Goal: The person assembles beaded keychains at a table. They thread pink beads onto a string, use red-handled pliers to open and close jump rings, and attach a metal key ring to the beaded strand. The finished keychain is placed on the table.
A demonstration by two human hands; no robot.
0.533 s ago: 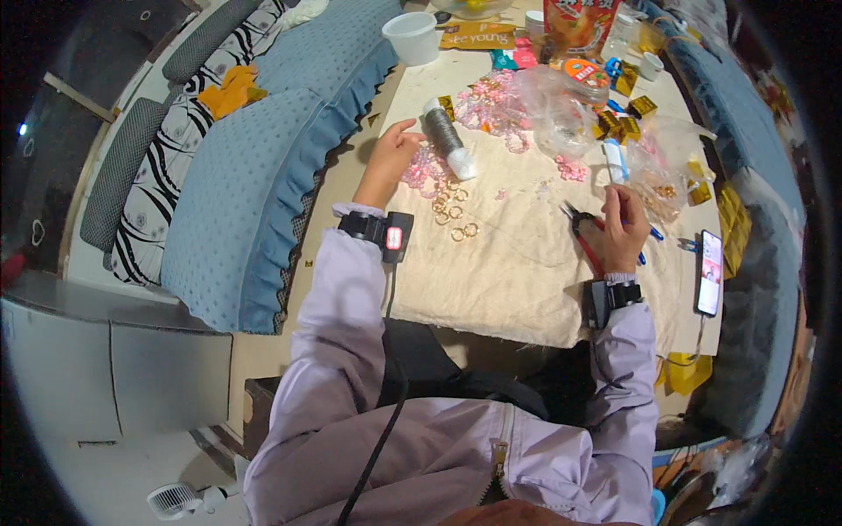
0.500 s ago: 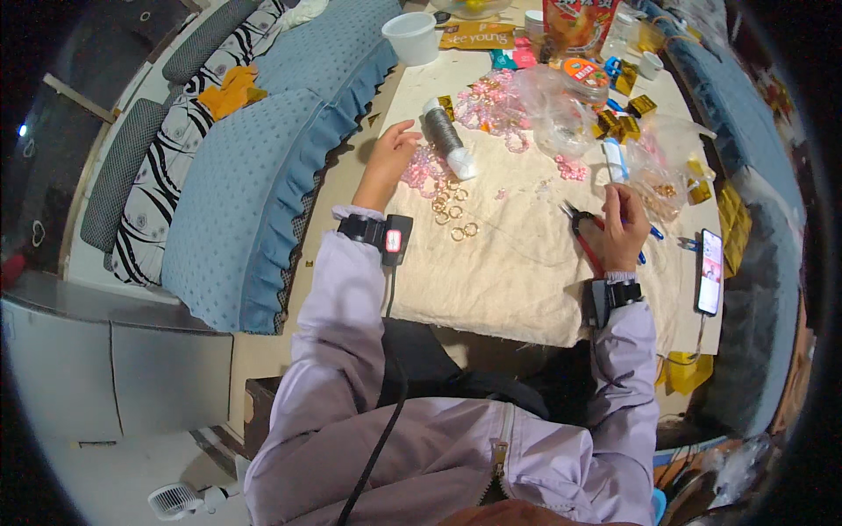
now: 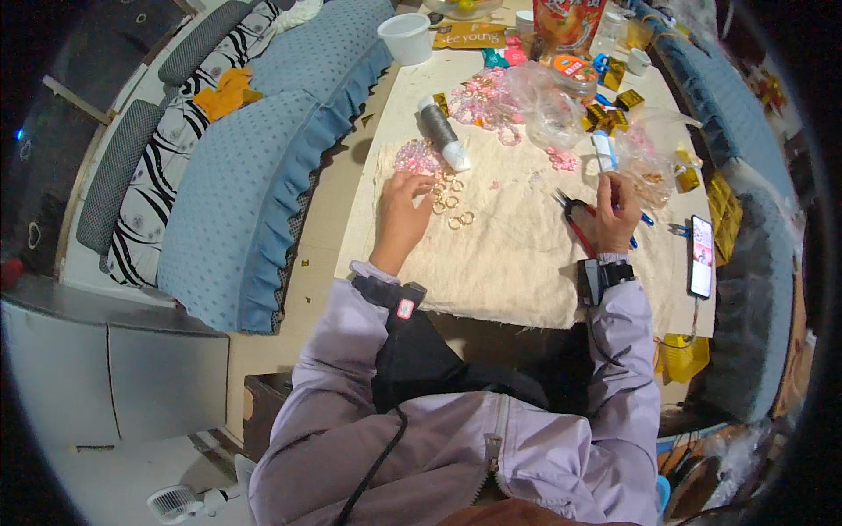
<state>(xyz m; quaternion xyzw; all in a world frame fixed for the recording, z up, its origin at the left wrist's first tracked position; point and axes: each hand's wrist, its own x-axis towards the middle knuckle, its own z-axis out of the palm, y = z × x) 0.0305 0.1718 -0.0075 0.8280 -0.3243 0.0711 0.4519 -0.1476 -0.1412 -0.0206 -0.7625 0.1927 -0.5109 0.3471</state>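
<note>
The left hand (image 3: pixel 405 213) has moved down from beside the fat spool of grey thread (image 3: pixel 438 127) to the gold rings (image 3: pixel 451 208), and the right hand (image 3: pixel 617 213) has stayed close to the pliers. Now the left hand is palm down with its fingers bent, and the tips are at the edge of the rings and the shiny pink beads (image 3: pixel 417 157). I cannot tell if it has picked one up. The rings lie in a little bunch on the cream cloth (image 3: pixel 517 272), just to the right of the left hand, and the pink beads sit just above it. The right hand has its fingers curled in close to the thumb, but I cannot tell if something thin is between them. The pliers (image 3: pixel 581 235) with red handles lie just to its left. A blue and white thing (image 3: pixel 604 151) is right above it. The spool lies tilted above the rings. Farther up are a big pile of pink beads (image 3: pixel 481 98) and a clear plastic bag (image 3: pixel 537 110). A phone (image 3: pixel 701 256) with a lit screen lies at the right side of the table (image 3: pixel 368 202).
</note>
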